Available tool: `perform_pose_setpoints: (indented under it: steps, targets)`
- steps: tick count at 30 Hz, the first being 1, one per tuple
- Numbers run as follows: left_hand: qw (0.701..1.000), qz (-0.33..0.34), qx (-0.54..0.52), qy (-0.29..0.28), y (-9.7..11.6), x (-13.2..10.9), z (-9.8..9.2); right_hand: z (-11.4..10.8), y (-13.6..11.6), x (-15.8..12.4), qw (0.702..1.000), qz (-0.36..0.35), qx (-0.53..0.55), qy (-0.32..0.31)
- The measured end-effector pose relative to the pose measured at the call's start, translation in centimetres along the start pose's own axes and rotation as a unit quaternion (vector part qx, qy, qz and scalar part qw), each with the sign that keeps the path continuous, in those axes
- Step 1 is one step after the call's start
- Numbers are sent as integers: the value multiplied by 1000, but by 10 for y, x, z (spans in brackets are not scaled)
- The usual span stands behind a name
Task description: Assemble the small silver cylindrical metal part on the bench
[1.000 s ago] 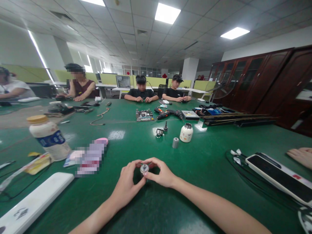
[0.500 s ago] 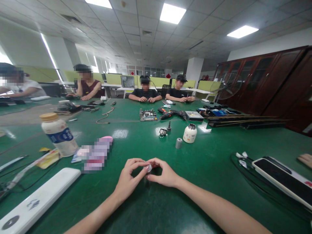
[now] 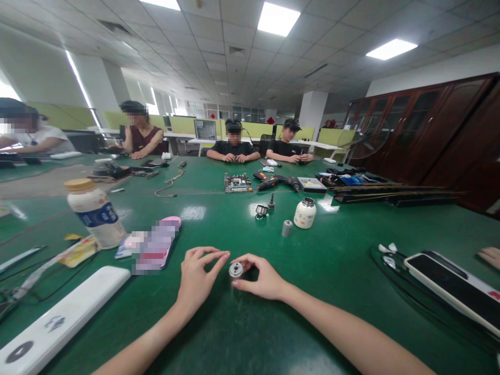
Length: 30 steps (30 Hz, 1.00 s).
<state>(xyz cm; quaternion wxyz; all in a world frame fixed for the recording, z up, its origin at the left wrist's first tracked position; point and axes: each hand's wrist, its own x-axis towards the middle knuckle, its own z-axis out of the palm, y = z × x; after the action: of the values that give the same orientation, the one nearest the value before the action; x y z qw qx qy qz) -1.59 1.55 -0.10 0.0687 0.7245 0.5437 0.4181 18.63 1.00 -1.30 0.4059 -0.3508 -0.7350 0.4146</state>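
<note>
A small round metal part sits just above the green table right in front of me. My right hand pinches it between thumb and forefinger. My left hand is beside it on the left, thumb and forefinger curved and slightly apart, no longer touching the part. Farther back on the table stand a small grey cylinder, a white jar with a metal rim, and a small metal ring piece.
A white bottle and a pink-edged item stand at the left; a long white bar lies near left. A phone on a white block lies right, beside another person's hand. A circuit board, drill and several seated people are beyond.
My left hand has let go of the metal part and drawn a little to the left. My right hand still pinches the part. The view shifted slightly right earlier.
</note>
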Motion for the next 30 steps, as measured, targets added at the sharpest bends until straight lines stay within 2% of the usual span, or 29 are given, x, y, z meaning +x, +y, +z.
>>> perform_pose_setpoints:
  steps: [4, 9, 12, 15, 17, 20, 25, 30]
  targets:
    - [990, -63, 106, -73, -14, -1, 5, 0, -2, 0, 1000, 8, -1, -2]
    - [985, -51, 146, -71, -17, -3, 7, 0, -2, 0, 1000, 9, 2, 0]
    - [995, -23, 93, -24, -12, -1, 4, 1, 0, -1, 1000, 8, -6, 0]
    - [998, 55, -6, 32, -1, -2, 2, 2, 1, -1, 1000, 8, -15, -3]
    - [994, 96, -49, 15, 6, -5, 1, 2, 1, -1, 1000, 4, -23, -2]
    - [993, 99, -70, -10, 12, -10, 3, 3, 0, -1, 999, -8, -34, -2]
    - [990, 122, -74, -3, 11, -12, 4, 3, -2, -1, 999, -16, -38, -6]
    - [988, 135, -64, -26, 14, -9, 2, 3, 0, -1, 998, -26, -52, 1]
